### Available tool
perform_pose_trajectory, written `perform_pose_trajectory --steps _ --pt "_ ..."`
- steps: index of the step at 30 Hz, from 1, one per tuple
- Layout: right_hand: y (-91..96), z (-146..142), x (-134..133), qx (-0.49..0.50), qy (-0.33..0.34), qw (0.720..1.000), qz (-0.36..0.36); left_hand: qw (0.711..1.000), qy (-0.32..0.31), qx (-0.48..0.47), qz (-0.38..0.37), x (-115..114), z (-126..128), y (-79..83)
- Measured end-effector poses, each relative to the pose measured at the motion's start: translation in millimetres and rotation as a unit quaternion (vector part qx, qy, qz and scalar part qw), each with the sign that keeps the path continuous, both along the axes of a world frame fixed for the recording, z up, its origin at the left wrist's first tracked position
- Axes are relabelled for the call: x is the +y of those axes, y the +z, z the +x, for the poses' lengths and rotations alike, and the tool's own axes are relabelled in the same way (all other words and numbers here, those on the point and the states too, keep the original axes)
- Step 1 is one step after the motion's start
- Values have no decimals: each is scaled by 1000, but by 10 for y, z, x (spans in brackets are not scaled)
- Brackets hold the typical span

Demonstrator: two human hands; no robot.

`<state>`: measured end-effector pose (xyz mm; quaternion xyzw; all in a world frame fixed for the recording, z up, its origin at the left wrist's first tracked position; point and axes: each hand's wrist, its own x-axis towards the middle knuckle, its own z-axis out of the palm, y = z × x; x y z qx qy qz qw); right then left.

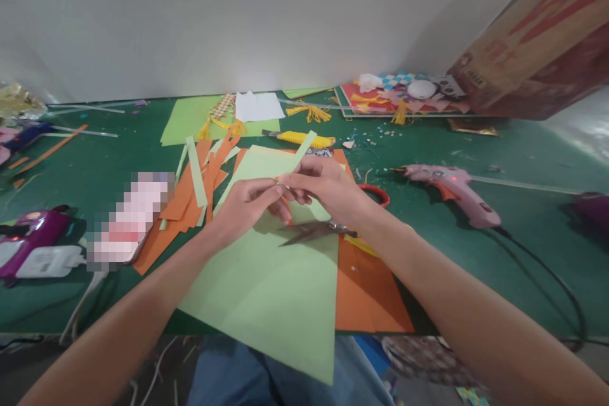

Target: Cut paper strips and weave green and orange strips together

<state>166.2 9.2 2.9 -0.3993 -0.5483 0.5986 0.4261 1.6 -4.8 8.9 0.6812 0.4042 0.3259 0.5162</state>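
Observation:
My left hand (pixel 254 198) and my right hand (pixel 321 187) meet fingertip to fingertip over the light green sheet (pixel 266 285). Both are closed in a pinch on paper strips. A light green paper strip (pixel 305 147) sticks up past my right fingers, and a bit of orange paper shows between the fingertips. How the strips join is hidden by my fingers. Just below my hands lie scissors (pixel 309 232) with the blades pointing left, partly under my right wrist. Orange sheets (pixel 373 292) lie beneath the green one.
Left of my hands are loose orange strips (pixel 190 193), a phone (pixel 130 219) and a purple power strip (pixel 38 238) with a white charger. A pink glue gun (pixel 451 187) lies right, its cord trailing forward. Behind are a yellow cutter (pixel 307 139), yellow tassels (pixel 311 113) and a paper bag (pixel 537 44).

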Motion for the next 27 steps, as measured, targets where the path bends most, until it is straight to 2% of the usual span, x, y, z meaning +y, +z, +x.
perform_pose_trajectory --steps 12,21,27 --pt "49 27 17 11 -40 999 10 1000 -1 -3 -1 -2 -5 0" --pt "41 8 -1 -33 0 999 -9 1000 -1 -3 -11 -1 1 0" --pt "68 68 43 7 -30 1000 2 1000 -10 14 -8 -9 -9 9"
